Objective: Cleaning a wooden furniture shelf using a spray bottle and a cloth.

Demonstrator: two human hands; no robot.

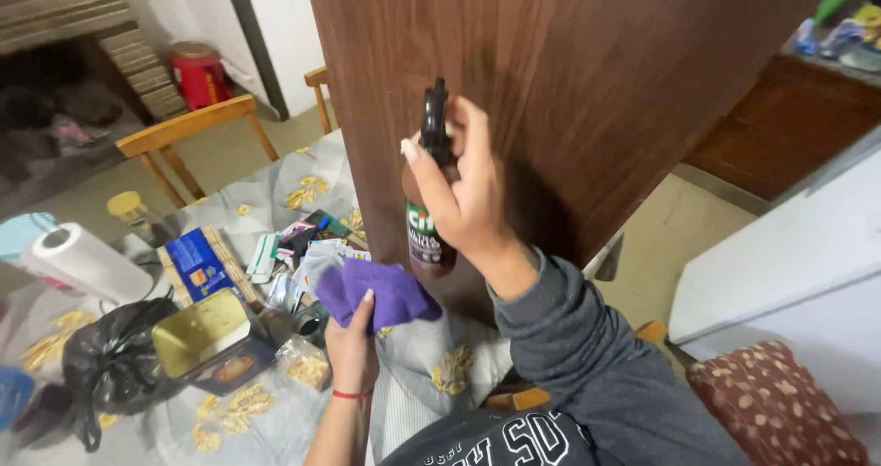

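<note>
My right hand (468, 195) grips a brown spray bottle (429, 241) with a black trigger nozzle, held upright close against a dark wooden panel (596, 81). My index finger lies across the trigger. My left hand (351, 342), a red band at its wrist, holds a bunched purple cloth (376, 292) lower down, just left of the panel's edge and over the table.
A table with a grey patterned cover (266, 191) carries a paper towel roll (87, 262), a black plastic bag (110, 360), an open gold tin (206, 333), a blue packet (197, 264) and several small packets. Wooden chairs (188, 131) stand behind. A white appliance (789, 264) and a spotted red cushion (775, 406) lie to the right.
</note>
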